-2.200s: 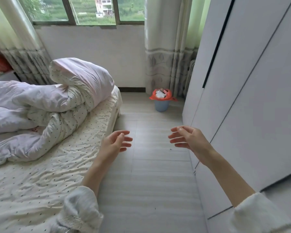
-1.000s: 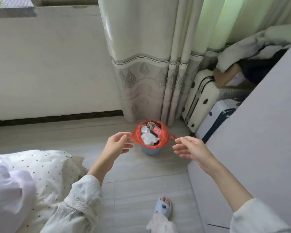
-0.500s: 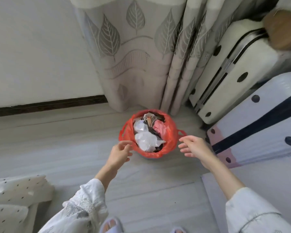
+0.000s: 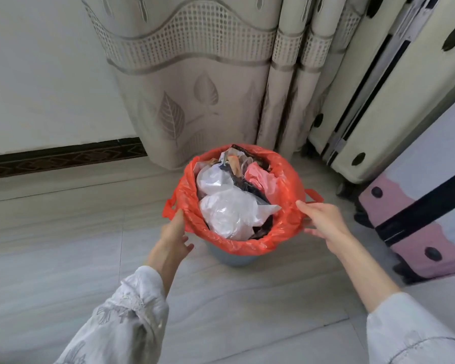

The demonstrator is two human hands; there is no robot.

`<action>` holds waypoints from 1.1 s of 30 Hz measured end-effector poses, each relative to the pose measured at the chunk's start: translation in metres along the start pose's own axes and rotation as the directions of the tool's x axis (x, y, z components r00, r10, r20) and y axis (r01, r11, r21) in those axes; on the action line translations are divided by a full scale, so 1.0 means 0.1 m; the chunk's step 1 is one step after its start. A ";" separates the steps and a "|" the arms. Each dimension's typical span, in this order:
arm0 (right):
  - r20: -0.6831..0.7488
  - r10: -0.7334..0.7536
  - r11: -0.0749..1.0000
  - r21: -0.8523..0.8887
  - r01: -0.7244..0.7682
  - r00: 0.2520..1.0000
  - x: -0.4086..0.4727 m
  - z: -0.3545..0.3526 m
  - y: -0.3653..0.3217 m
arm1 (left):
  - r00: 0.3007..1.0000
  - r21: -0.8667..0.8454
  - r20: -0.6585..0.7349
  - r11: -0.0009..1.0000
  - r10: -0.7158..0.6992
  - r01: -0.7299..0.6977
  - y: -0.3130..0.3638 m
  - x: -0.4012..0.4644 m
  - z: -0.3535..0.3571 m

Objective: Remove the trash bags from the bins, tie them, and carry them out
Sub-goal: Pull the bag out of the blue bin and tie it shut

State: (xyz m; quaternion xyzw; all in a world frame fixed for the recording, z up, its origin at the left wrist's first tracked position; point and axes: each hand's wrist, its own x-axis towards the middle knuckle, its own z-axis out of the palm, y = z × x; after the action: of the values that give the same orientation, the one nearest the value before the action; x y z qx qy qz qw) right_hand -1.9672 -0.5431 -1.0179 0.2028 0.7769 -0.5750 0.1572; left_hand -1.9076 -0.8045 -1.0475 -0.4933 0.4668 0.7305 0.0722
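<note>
Reaching down from both sides, the left hand is laid against the bag rim with fingers straight, thumb tip touching the red plastic by its left handle loop. The right hand is spread too, fingertips resting on the rim's right side, nothing pinched. The bag is stretched over a bin on the floor, stuffed with crumpled white plastic, something pink and dark scraps that can't really be made out. Most of the bin is hidden under the bag. Suitcases at right are cut off.

Soft even daylight, faint shadows, wide-angle bend at edges.
</note>
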 end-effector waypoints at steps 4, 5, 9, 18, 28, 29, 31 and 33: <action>-0.038 0.011 0.999 -0.051 -0.013 0.999 0.17 -0.04 0.01 | 0.983 -0.082 0.125 0.986 -0.132 0.143 0.15 0.14 -0.16; -0.045 0.008 0.996 -0.085 -0.011 0.999 0.18 -0.05 0.01 | 0.975 -0.105 0.162 0.979 -0.154 0.172 0.16 0.12 -0.20; -0.064 0.011 0.977 -0.212 -0.024 0.998 0.14 -0.04 -0.05 | 0.971 -0.050 0.220 0.993 -0.090 0.103 0.21 0.01 -0.27; 0.110 0.137 0.967 0.202 -0.157 0.984 -0.06 0.09 -0.14 | 0.934 0.065 0.152 0.940 0.324 -0.336 0.66 -0.31 -0.19; 0.136 0.127 0.952 0.263 -0.159 0.983 -0.13 0.32 -0.15 | 0.951 -0.472 0.193 0.872 0.243 -0.127 0.90 -0.47 -0.10; 0.150 0.126 0.952 0.261 -0.162 0.981 -0.13 0.32 -0.15 | 0.952 -0.509 0.196 0.854 0.235 -0.105 0.90 -0.49 -0.10; 0.181 0.124 0.957 0.239 -0.165 0.976 -0.14 0.32 -0.14 | 0.956 -0.554 0.217 0.831 0.199 -0.047 0.90 -0.51 -0.06; 0.190 0.121 0.962 0.221 -0.163 0.974 -0.15 0.33 -0.14 | 0.954 -0.577 0.252 0.816 0.162 0.014 0.89 -0.54 0.01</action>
State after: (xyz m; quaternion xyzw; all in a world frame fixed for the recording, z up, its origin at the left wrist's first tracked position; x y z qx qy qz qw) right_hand -1.9605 -0.5804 -1.0084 0.2240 0.6700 -0.6656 0.2405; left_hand -1.9317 -0.8343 -0.9508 -0.3612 0.2290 0.9030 -0.0406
